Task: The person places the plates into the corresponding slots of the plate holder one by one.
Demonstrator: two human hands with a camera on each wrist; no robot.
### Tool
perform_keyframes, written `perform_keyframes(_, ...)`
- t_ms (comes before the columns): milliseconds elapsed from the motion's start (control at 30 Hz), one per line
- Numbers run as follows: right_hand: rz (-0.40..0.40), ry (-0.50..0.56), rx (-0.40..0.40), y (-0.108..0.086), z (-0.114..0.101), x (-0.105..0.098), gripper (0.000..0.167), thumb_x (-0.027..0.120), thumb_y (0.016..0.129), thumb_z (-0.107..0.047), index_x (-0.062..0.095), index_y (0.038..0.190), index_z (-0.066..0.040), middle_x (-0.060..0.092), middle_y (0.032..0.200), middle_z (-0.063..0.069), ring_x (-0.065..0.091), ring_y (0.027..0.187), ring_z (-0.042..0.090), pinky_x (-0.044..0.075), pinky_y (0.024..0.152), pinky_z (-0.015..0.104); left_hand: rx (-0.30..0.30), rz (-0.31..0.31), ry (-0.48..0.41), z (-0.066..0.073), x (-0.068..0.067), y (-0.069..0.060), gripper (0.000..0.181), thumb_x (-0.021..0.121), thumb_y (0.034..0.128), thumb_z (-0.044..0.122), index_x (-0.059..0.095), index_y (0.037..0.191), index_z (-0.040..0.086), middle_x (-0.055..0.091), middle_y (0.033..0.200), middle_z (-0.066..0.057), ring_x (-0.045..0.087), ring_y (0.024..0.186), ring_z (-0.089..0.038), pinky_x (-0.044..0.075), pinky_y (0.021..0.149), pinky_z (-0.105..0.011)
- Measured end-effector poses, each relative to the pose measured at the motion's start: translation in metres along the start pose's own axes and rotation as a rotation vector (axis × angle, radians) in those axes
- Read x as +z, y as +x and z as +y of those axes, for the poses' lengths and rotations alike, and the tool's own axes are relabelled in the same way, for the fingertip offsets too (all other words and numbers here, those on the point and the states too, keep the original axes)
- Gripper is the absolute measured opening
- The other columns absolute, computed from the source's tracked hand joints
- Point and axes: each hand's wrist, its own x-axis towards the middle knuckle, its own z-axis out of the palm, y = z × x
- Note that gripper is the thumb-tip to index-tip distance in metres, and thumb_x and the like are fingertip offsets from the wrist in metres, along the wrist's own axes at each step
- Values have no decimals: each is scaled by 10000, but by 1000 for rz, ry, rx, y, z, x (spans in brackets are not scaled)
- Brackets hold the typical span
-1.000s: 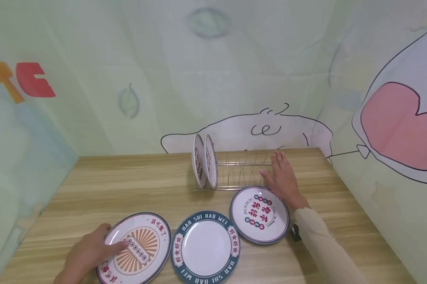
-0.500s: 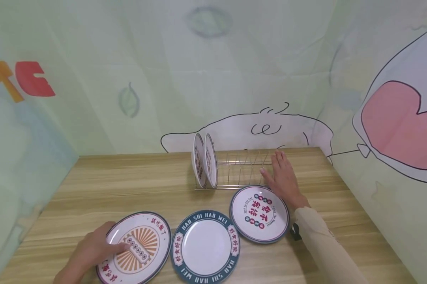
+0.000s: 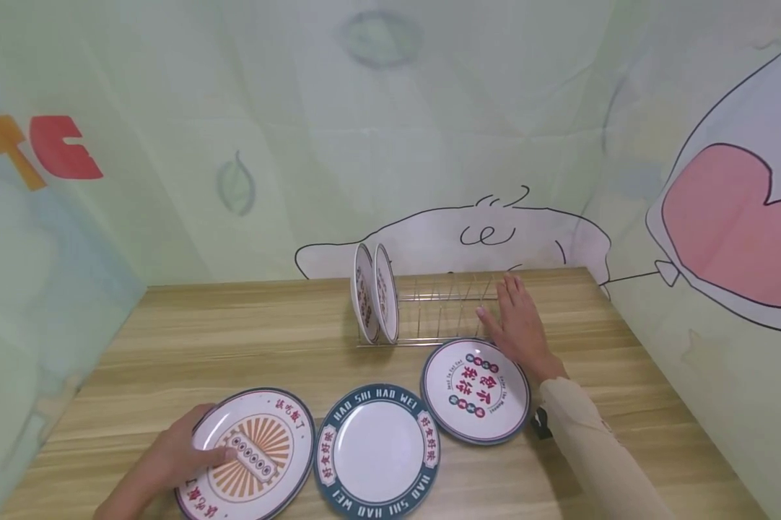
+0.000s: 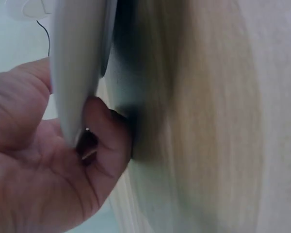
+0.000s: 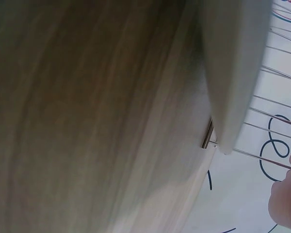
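Note:
My left hand grips the left edge of a plate with an orange sunburst, thumb on its face; in the left wrist view the fingers curl under the plate's rim. My right hand rests, fingers extended, at the right end of a wire rack. In the right wrist view part of that hand shows beside the rack wires. Two plates stand upright in the rack's left end. A plate with red characters lies just before the rack, beside my right wrist.
A blue-rimmed plate lies between the sunburst plate and the red-character plate on the wooden table. A small black object is partly hidden by my right sleeve. Printed cloth walls stand behind and at both sides.
My left hand has shifted slightly at the edge of the sunburst plate. The right hand, the rack and the other plates hold their places.

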Motion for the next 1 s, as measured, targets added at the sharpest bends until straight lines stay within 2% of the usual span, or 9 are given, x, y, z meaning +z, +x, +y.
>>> perform_keyframes(133,-3,-1,0,1,0,-1,760,478,1024,-450,260,1533,71,163,1644,261,99,1543,420,161,1243,567,43,36,-55,-1,0,-1,1030,838,769,390,279,1477,-108,574,1221,-363,628,840,-203,512,731,-290)
perform_keyframes(233,-7,3,3,1,-1,-2,760,486,1022,-447,260,1535,67,158,1648,253,92,1545,417,160,1245,562,101,97,-62,-2,0,-3,950,836,783,313,322,1480,-75,558,1281,-372,629,881,-218,508,754,-277)
perform_keyframes(367,-7,6,7,1,-1,-2,759,489,1021,-443,259,1535,67,162,1646,256,98,1542,423,161,1243,564,159,172,-19,-1,-4,-6,844,818,800,245,386,1467,-40,493,1368,-405,640,1002,-360,526,881,-424)
perform_keyframes(433,-5,5,6,1,-1,-2,759,488,1022,-445,263,1533,69,167,1644,260,106,1539,428,165,1241,567,170,187,-8,-1,-7,-8,808,800,816,218,393,1465,-39,476,1375,-418,637,1033,-408,516,901,-510)
perform_keyframes(567,-2,3,4,0,-1,-2,759,485,1022,-447,267,1530,72,165,1643,262,108,1538,430,164,1241,569,176,200,-9,0,-12,-12,752,754,856,163,385,1477,-45,452,1396,-416,599,1104,-516,487,934,-602)
perform_keyframes(633,0,3,5,1,-2,-2,756,487,1021,-443,267,1530,71,165,1644,260,105,1540,427,165,1241,567,181,224,2,1,-14,-14,723,740,865,141,398,1474,-44,458,1401,-402,586,1132,-527,480,930,-602)
perform_keyframes(733,2,3,6,1,-2,-2,755,486,1021,-443,267,1531,69,167,1644,259,101,1541,423,165,1243,564,184,250,6,2,-18,-16,684,720,880,124,411,1466,-48,444,1412,-394,492,1234,-598,437,968,-659)
perform_keyframes(1000,-6,10,7,0,-1,-1,761,482,1024,-447,252,1538,65,158,1647,256,101,1541,425,151,1246,562,140,251,15,7,-27,-18,631,658,906,66,397,1466,-61,411,1421,-409,383,1289,-635,364,1018,-708)
